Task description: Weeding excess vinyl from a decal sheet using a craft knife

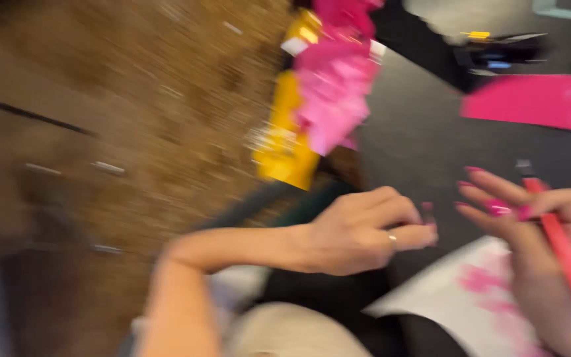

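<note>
Though motion blur softens everything, the left hand point(358, 231) has its fingers curled nearly closed, tips pinched together; whether a small piece sits between them I cannot tell. The right hand point(530, 225) grips a long red pencil-like stick point(566, 258), some fingers spread loose, holding it over the white paper sheet with pink marks point(457, 297). Dark tabletop point(418, 132) lies open between the hands and the crumpled pink tissue bundle point(335, 86) on a yellow object point(289, 139); a flat pink sheet point(536, 99) lies farther off. The table's edge meets brown carpet point(153, 99) on the left.
</note>
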